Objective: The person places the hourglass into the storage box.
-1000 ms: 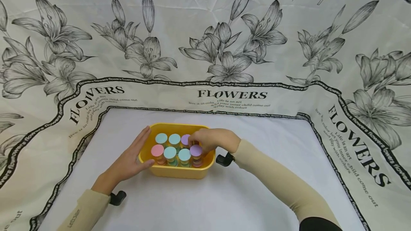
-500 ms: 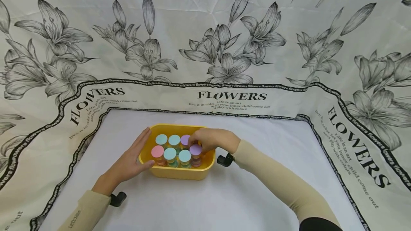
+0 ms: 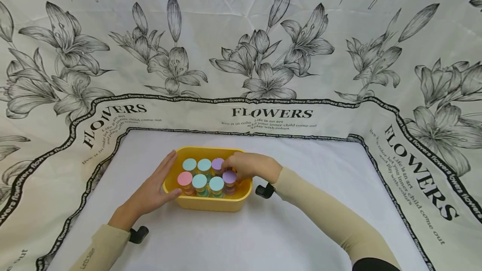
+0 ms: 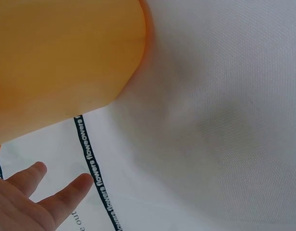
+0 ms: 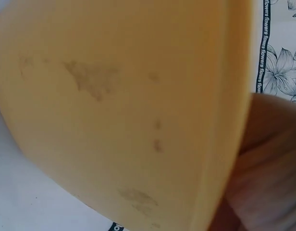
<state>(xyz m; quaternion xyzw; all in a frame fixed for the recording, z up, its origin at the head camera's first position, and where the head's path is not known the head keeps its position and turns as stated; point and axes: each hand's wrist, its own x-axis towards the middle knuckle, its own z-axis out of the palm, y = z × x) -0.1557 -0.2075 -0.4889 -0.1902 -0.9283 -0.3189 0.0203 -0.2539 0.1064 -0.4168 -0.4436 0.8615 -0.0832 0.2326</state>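
A yellow plastic bin (image 3: 211, 204) stands on the white cloth, with several small clear jars upright in it. Their round lids are pale blue (image 3: 199, 180), pink (image 3: 185, 178) and purple (image 3: 229, 176). My left hand (image 3: 152, 189) lies against the bin's left end, fingers spread and nearly straight, thumb at the front rim. In the left wrist view two fingers (image 4: 66, 195) stretch out below the bin wall. My right hand (image 3: 246, 165) reaches over the right rim, its bent fingers down beside the two purple-lidded jars. Its fingertips are hidden, so any grip on a jar does not show.
White cloth (image 3: 293, 221) surrounds the bin. Behind it rises a hanging fabric (image 3: 271, 114) with black flower prints and lettering. The bin's scuffed outer wall (image 5: 114, 115) fills most of the right wrist view.
Both hands and the jars hold nearly the same places. The head view has tilted slightly, so everything sits a little lower in it.
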